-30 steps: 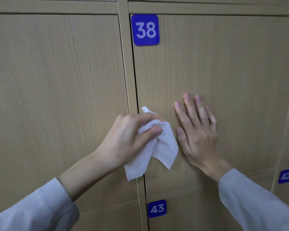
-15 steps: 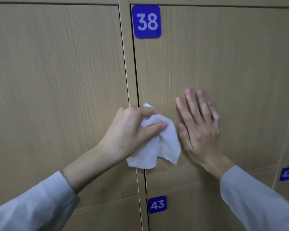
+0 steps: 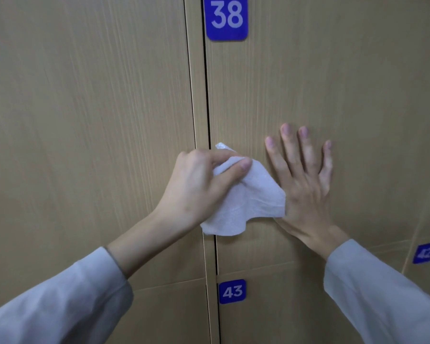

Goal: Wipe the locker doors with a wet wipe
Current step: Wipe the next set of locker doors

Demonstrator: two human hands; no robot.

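Light wood locker doors fill the view. My left hand [image 3: 199, 187] grips a crumpled white wet wipe [image 3: 246, 202] near the left edge of the door of locker 38 [image 3: 345, 78], close to the dark gap beside the vertical frame strip. The wipe hangs loosely below my fingers. My right hand [image 3: 305, 184] lies flat on the same door with fingers spread and pointing up, just right of the wipe and partly behind its edge.
A blue plate reading 38 [image 3: 227, 18] sits at the door's top left. Below is the door of locker 43 with its blue plate [image 3: 232, 291]. Another plate, 42 [image 3: 424, 253], marks a door at the lower right. A further plain door [image 3: 85, 120] is on the left.
The wipe's hanging part has swung right and up and now touches my right hand. My view has tilted downward slightly, so the plates sit higher in the frame. My right hand stays flat on the door.
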